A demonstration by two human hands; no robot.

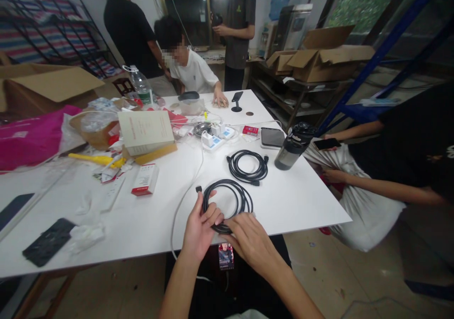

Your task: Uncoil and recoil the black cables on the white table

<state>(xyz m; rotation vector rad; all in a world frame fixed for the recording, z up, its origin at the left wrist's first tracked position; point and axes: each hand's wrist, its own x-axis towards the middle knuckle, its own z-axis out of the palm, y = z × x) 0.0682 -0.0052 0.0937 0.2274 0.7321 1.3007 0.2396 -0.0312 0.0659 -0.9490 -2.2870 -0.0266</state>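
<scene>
A black cable (244,197) is wound into a loose coil above the table's front edge. My left hand (202,219) is closed round the left side of the coil, and one black plug (199,189) sticks up beside its thumb. On the lower right of the same coil my right hand (250,234) is closed, its fingers bent over the cable. Just beyond lies a second coiled black cable (248,166) flat on the white table (283,200), with its plugs showing. Below the table edge, a lit phone (226,256) sits near my lap.
A dark tumbler (295,146) stands right of the coils. A white power strip (218,139) with chargers lies behind them. Leftward are a red-white box (145,179), a book (147,129) and a black phone (48,241). One person sits at right; others are at the far end.
</scene>
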